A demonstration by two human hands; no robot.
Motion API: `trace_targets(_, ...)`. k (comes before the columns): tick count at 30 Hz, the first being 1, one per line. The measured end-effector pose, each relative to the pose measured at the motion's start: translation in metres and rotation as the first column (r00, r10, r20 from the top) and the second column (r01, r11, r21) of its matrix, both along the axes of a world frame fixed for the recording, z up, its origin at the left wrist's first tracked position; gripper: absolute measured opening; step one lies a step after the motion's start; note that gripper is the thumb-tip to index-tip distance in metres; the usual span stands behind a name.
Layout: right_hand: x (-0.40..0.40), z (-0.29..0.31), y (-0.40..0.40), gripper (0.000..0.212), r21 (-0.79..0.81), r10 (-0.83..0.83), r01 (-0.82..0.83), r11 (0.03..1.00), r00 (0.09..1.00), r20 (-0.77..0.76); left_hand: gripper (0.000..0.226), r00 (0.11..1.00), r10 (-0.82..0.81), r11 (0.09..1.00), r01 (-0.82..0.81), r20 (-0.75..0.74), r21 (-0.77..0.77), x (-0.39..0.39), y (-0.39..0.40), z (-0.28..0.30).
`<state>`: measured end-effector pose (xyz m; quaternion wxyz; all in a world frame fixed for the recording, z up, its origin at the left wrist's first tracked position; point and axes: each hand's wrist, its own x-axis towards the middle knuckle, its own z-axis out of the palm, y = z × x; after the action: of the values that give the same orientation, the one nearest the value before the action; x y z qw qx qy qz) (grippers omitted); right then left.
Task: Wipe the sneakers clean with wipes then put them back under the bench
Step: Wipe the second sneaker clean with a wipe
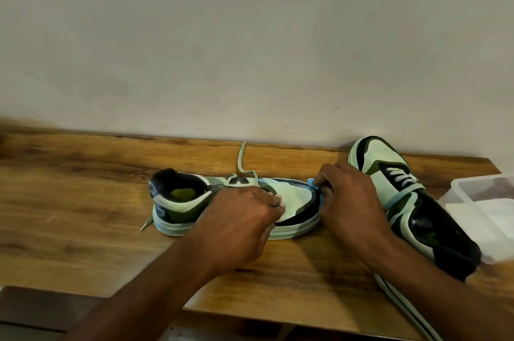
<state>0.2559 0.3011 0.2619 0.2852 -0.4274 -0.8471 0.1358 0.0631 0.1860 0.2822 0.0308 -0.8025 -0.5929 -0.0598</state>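
We reach both forearms forward over the wooden desk (83, 201). Our left hand (239, 225) curls its fingers (274, 201) onto the side of the mint-green sneaker (289, 196) lying before us. Our right hand (347, 201) pinches a blue wipe (313, 182) against the toe. The second sneaker (411, 201) lies just right of those fingers.

Bench (83, 201): wood-grain top, I read it as smooth with a low sheen. Left sneaker (178, 201): matt pale-green and black panels, ribbed rubbery sole, flat woven cloth lace. Right sneaker (411, 201): same matt panels, black heel part slightly glossy. Box (484, 201), far right: translucent plastic, smooth. Wall (250, 34): matt, plain painted finish.
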Motion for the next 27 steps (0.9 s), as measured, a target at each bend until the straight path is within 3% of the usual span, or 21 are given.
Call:
trace_targets(4, 0.010, 0.009, -0.015, 0.031, -0.051, 0.151, -0.153, 0.987, 0.988, -0.038, 0.040, 0.995, -0.029, 0.999, 0.031, 0.099, -0.019, -0.022, -0.005, 0.007)
trace_targets(10, 0.010, 0.018, -0.044, 0.029, -0.394, 0.404, -0.390, 0.832, 0.913, -0.052, 0.045, 0.995, -0.026, 1.000, 0.026, 0.101, 0.005, -0.044, -0.013, 0.009)
trace_targets(16, -0.009, 0.006, -0.070, 0.036, -0.331, 0.409, -0.463, 0.822, 0.885, -0.222, 0.048, 0.948, 0.212, 0.953, -0.255, 0.239, 0.163, -0.033, -0.017, 0.000)
trace_targets(20, -0.010, 0.006, -0.066, 0.033, -0.359, 0.412, -0.466, 0.809, 0.884, -0.220, 0.042, 0.744, 0.463, 0.812, -0.574, 0.482, 0.106, -0.022, -0.022, -0.002)
trace_targets(22, -0.007, 0.007, -0.055, 0.031, -0.388, 0.338, -0.412, 0.824, 0.909, -0.246, 0.038, 0.582, 0.585, 0.746, -0.660, 0.565, -0.092, -0.028, -0.024, 0.000)
trace_targets(25, -0.003, 0.006, -0.043, 0.027, -0.361, 0.187, -0.308, 0.880, 0.924, -0.333, 0.023, 0.347, 0.701, 0.663, -0.639, 0.623, -0.391, -0.034, -0.023, 0.000)
trace_targets(27, -0.007, 0.004, -0.048, 0.026, -0.341, 0.174, -0.301, 0.890, 0.918, -0.356, 0.013, 0.230, 0.696, 0.660, -0.577, 0.680, -0.481, -0.030, -0.022, -0.001)
